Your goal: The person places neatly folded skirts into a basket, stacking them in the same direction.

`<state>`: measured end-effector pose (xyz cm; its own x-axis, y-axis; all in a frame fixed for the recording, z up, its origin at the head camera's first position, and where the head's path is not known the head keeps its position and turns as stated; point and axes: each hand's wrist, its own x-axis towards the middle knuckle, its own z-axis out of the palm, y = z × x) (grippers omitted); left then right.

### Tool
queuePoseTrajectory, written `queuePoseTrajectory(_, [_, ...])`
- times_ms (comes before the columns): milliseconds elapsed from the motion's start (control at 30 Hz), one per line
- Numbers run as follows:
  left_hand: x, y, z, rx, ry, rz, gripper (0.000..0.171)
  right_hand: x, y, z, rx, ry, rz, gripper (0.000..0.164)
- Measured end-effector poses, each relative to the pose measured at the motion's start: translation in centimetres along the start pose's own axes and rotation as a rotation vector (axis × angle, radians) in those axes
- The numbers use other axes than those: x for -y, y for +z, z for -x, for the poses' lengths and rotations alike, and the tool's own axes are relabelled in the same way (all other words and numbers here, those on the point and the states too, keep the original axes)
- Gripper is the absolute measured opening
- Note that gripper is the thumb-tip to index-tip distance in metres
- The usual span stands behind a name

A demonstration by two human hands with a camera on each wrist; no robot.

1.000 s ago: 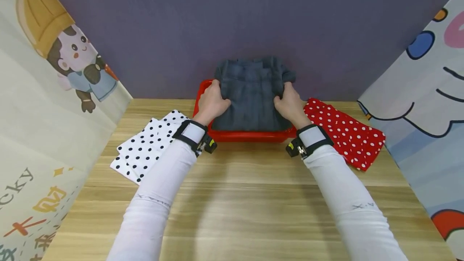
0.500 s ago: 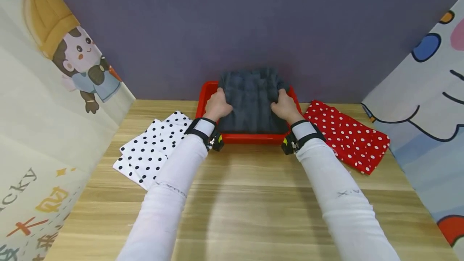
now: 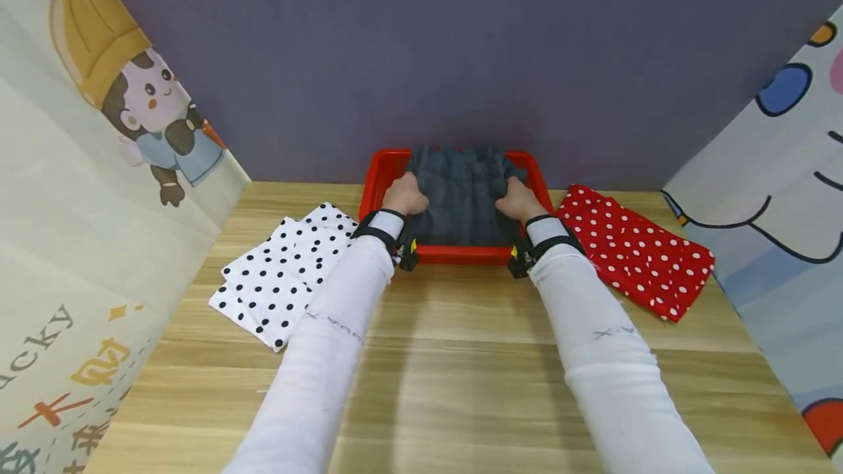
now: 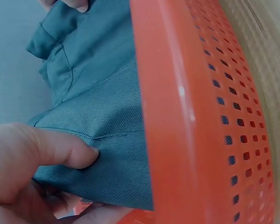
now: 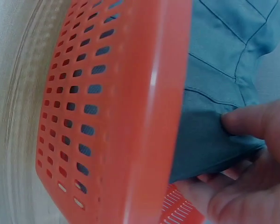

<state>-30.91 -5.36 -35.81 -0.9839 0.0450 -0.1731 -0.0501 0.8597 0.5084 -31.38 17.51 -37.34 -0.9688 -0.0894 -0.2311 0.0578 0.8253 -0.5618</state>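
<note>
Inside a red plastic basket, a folded dark grey garment sits low, its back edge reaching up to the far rim. My left hand grips the garment's left side. The thumb presses on top, with the other fingers curled underneath. On the opposite side my right hand holds it the same way, its thumb on the cloth near a seam. Both wrists cross the basket's front corners. The basket's perforated front wall shows the cloth through its holes.
A folded white cloth with black dots lies on the wooden table left of the basket. To the right is a folded red cloth with white dots. A purple-grey wall stands right behind the basket.
Both hands have lowered the garment into the basket and come a little closer together. More of the basket's rim now shows at both sides and the back.
</note>
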Motion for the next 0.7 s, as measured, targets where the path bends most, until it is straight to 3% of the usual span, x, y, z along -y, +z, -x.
queuePoseTrajectory(167, [0.0,0.2,-0.2,0.033,-0.015,-0.002,0.045,0.8,-0.4,1.2,0.06,0.011,0.043,0.067])
queuePoseTrajectory(533, [0.5,0.7,-1.3,0.104,-0.06,-0.013,0.037,0.9,0.1,0.7,0.132,-0.002,0.076,0.065])
queuePoseTrajectory(667, [0.4,0.6,-1.3,0.131,-0.071,-0.021,0.04,-0.3,0.3,-1.1,0.191,-0.03,0.076,0.065])
queuePoseTrajectory(700, [0.4,0.5,-1.3,0.135,-0.07,-0.032,0.039,-1.6,0.8,-2.7,0.187,-0.052,0.093,0.065])
